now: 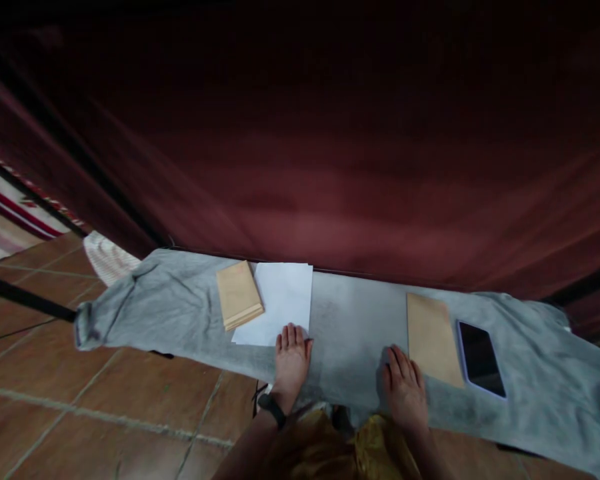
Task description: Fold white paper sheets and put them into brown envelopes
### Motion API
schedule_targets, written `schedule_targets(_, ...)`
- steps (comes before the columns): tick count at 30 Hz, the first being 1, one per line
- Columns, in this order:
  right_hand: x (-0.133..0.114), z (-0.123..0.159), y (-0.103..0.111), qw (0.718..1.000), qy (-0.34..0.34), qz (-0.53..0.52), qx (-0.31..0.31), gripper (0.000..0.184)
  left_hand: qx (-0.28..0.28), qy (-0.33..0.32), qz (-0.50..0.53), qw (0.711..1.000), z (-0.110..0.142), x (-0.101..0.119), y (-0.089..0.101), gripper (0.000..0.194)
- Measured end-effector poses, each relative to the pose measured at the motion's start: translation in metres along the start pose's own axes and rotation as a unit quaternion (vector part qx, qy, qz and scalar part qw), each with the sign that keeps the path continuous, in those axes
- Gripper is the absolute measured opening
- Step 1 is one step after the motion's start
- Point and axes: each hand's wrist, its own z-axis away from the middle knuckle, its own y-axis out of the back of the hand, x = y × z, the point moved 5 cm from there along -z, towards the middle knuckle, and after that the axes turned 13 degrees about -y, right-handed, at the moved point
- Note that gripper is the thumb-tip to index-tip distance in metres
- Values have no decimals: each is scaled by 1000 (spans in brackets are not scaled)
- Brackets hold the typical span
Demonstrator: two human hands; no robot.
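- While the left hand lies flat over the near edge of the white paper, its grip is wide, clasping nothing.
- Overlapping the white paper's left side rests a brown paper stack.
- Well right of the white paper, a brown paper piece lies beside the right hand, grip loose and empty.
- Farther right lies a phone on the grey-draped bench.

Seeing a dark red curtain hanging behind a narrow, grey-draped desk, fading to near-black toward the top in dim light; also seeing brown floor tiles with pale grout, and a black pole at left.
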Motion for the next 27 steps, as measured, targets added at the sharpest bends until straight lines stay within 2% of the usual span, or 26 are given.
schedule_targets(4, 1, 1, 0, 1000, 6, -3, 6, 48, -23, -18, 15, 999, -2, 0, -1, 37)
schedule_targets(7, 1, 3, 1, 1000, 5, -7, 8, 49, -30, -45, 26, 998, 2, -1, 0, 38)
schedule_targets(12, 5, 1, 2, 999, 7, -51, 0, 47, -13, -66, 56, 996, 2, 9, 21, 43)
schedule_targets(14, 6, -1, 1, 995, -4, -101, -10, 47, 0, -89, 61, 994, 0, 26, 32, 41)
schedule_targets(17, 2, -6, -5, 975, -50, -210, -46, 52, 11, -159, 80, 984, 1, 67, 39, 36)
schedule_targets(20, -6, -11, -18, 935, -135, -313, -100, 58, 9, -207, 106, 973, 8, 112, 36, 35)
schedule_targets(23, -14, -16, -30, 900, -192, -368, -132, 59, 8, -210, 138, 968, 18, 144, 32, 40)
schedule_targets(25, -18, -20, -33, 901, -195, -367, -126, 57, 6, -220, 162, 962, 23, 158, 32, 42)
schedule_targets(27, -21, -24, -31, 919, -171, -341, -101, 55, 3, -232, 188, 954, 26, 165, 34, 41)
